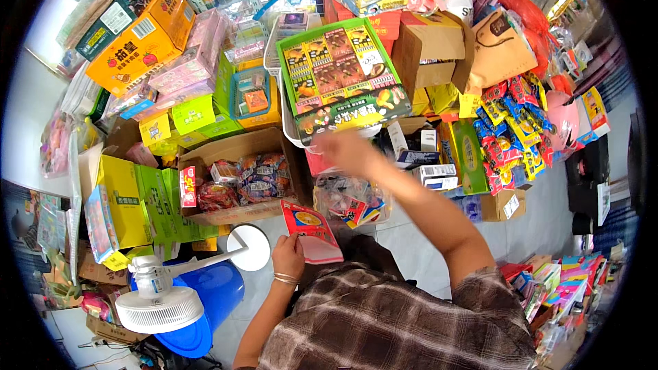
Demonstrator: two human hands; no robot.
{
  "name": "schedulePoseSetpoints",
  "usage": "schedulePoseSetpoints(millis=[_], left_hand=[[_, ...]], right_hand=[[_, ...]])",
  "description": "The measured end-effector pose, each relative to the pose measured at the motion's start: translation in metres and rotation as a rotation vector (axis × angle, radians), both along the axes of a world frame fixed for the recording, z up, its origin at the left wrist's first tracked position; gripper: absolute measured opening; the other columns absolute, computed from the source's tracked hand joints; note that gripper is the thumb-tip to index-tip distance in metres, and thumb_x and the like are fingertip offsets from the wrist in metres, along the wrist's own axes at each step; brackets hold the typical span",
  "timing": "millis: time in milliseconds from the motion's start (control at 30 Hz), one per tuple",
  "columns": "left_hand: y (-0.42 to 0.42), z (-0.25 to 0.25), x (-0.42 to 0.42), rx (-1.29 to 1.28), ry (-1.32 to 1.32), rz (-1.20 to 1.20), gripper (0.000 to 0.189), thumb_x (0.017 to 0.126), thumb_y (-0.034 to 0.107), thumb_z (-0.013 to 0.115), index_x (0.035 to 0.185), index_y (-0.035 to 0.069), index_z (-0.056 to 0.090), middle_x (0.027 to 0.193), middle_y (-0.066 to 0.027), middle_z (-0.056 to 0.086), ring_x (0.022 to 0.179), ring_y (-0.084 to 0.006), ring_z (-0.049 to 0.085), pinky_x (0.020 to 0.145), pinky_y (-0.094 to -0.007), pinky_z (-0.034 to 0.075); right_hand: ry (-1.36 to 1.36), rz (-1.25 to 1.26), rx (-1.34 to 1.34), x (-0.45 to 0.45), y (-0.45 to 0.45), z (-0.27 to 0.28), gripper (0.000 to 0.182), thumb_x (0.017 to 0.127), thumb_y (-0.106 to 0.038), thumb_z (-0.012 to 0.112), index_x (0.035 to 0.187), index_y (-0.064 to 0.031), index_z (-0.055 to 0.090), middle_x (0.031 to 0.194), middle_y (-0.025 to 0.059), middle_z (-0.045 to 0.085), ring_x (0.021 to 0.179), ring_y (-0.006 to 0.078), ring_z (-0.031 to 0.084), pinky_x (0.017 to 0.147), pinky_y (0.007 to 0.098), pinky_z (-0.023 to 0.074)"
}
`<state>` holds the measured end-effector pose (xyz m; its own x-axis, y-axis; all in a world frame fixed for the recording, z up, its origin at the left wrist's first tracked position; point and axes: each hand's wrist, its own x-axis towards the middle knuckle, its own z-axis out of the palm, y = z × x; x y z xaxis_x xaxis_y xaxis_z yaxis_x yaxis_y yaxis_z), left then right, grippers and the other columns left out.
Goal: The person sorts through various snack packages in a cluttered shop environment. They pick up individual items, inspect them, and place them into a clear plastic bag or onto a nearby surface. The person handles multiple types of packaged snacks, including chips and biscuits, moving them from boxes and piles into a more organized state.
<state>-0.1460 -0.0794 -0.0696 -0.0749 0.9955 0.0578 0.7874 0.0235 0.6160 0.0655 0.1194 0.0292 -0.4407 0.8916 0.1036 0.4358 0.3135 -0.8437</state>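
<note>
My left hand (288, 255) grips a red printed packet (308, 231) by its near left edge, low in front of my body. A bracelet circles that wrist. Out ahead, my right hand (342, 150) is blurred by motion at the front of a green display box (354, 108). Small yellow and brown cartons (334, 64) fill this box, which rests tilted on a white basket (290, 126). Whether the right fingers touch the box or hold anything cannot be told. Below that hand stands a clear plastic tub (354, 195) with loose packets.
A cardboard carton (231, 213) of bagged snacks stands left of the tub. A white fan (159, 303) and a blue bin (221, 288) are at my left. Small colourful packets (514, 128) hang in a bunch at right. Stacked goods (560, 288) crowd the right rear.
</note>
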Motion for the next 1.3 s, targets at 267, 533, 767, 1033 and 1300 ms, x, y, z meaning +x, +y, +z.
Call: schedulePoseSetpoints(millis=[267, 533, 767, 1033, 1300], left_hand=[[0.011, 0.004, -0.030, -0.058, 0.072, -0.045, 0.014, 0.086, 0.015, 0.058, 0.092, 0.005, 0.066, 0.074, -0.0173, 0.054, 0.066, -0.0360, 0.056, 0.059, -0.0451, 0.045], [0.022, 0.014, -0.055, 0.013, -0.045, 0.000, 0.015, 0.083, 0.008, 0.060, 0.096, 0.005, 0.066, 0.070, -0.0145, 0.054, 0.063, -0.0325, 0.057, 0.056, -0.0419, 0.046], [0.046, 0.002, -0.060, 0.067, -0.083, -0.019, 0.015, 0.083, 0.009, 0.061, 0.095, 0.004, 0.067, 0.064, -0.0150, 0.053, 0.059, -0.0322, 0.055, 0.055, -0.0407, 0.044], [0.082, 0.011, -0.034, -0.030, -0.127, -0.030, 0.019, 0.085, 0.013, 0.056, 0.097, 0.001, 0.067, 0.074, -0.0195, 0.062, 0.068, -0.0363, 0.060, 0.061, -0.0437, 0.047], [0.082, 0.008, 0.000, 0.063, -0.147, -0.054, 0.022, 0.088, 0.015, 0.056, 0.104, 0.004, 0.067, 0.074, -0.0218, 0.063, 0.063, -0.0341, 0.063, 0.057, -0.0389, 0.049]], right_hand=[[-0.656, -0.853, 0.296, 0.028, 0.195, 0.008, 0.045, 0.079, -0.035, 0.063, 0.104, 0.0027, 0.060, 0.107, 0.0213, 0.059, 0.103, 0.0364, 0.054, 0.084, 0.0447, 0.0462], [-0.910, -0.905, 0.299, 0.003, 0.229, -0.001, 0.054, 0.080, -0.045, 0.061, 0.102, 0.0048, 0.060, 0.110, 0.0229, 0.055, 0.102, 0.0344, 0.056, 0.082, 0.0432, 0.0490], [0.177, -0.620, 0.174, 0.023, 0.185, 0.070, 0.044, 0.085, -0.035, 0.057, 0.104, 0.0044, 0.059, 0.092, 0.0159, 0.062, 0.079, 0.0253, 0.062, 0.068, 0.0376, 0.0507], [0.359, -0.040, -0.506, -0.008, -0.051, 0.000, 0.042, 0.082, -0.023, 0.065, 0.118, -0.0031, 0.059, 0.099, 0.0070, 0.064, 0.083, 0.0181, 0.062, 0.074, 0.0319, 0.0498], [-0.307, -0.164, -0.134, -0.029, -0.120, -0.023, 0.035, 0.084, -0.037, 0.059, 0.098, -0.0063, 0.067, 0.089, 0.0143, 0.063, 0.083, 0.0323, 0.062, 0.072, 0.0416, 0.0505]])
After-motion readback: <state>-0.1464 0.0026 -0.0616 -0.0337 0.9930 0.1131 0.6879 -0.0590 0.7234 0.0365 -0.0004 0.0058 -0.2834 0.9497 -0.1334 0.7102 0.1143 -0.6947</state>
